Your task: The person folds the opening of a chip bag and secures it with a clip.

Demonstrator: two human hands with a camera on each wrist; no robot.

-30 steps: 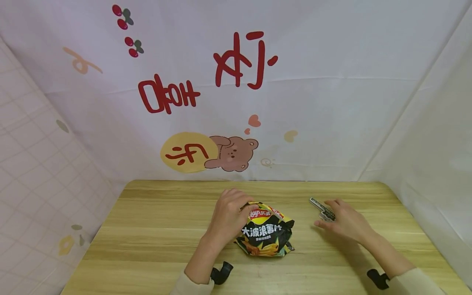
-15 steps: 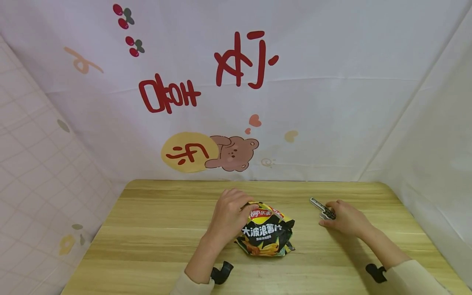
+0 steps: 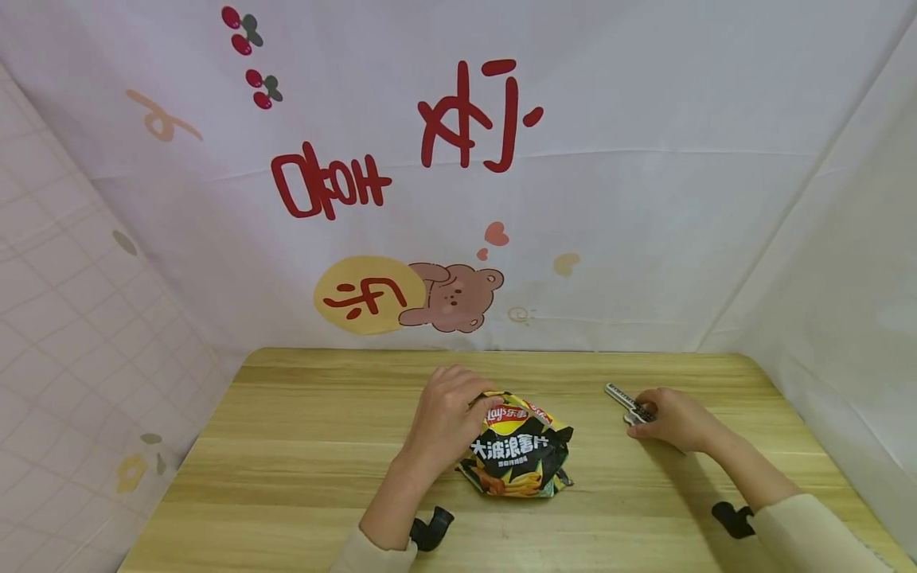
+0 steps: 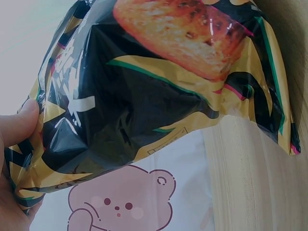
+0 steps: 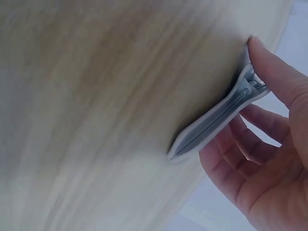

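A black and yellow Lay's potato chip bag (image 3: 517, 458) stands on the wooden table in the head view. My left hand (image 3: 442, 418) grips its upper left corner, thumb on the near side. Seen from the left wrist, the bag (image 4: 144, 101) fills much of the view, with the thumb pressing its edge at the left. To the right, my right hand (image 3: 677, 419) holds a small grey-white bag clip (image 3: 622, 396) with a dark-marked long bar. In the right wrist view the clip (image 5: 209, 122) shows a hinge near the thumb, close over the tabletop.
The wooden table (image 3: 301, 446) ends at a white cloth backdrop (image 3: 645, 199) with red characters and a cartoon bear. White cloth walls rise on both sides. Black straps (image 3: 432, 529) hang at both wrists.
My right hand has closed its fingers and thumb on the bag clip and shifted it slightly to the right. The left hand and the chip bag stay where they were.
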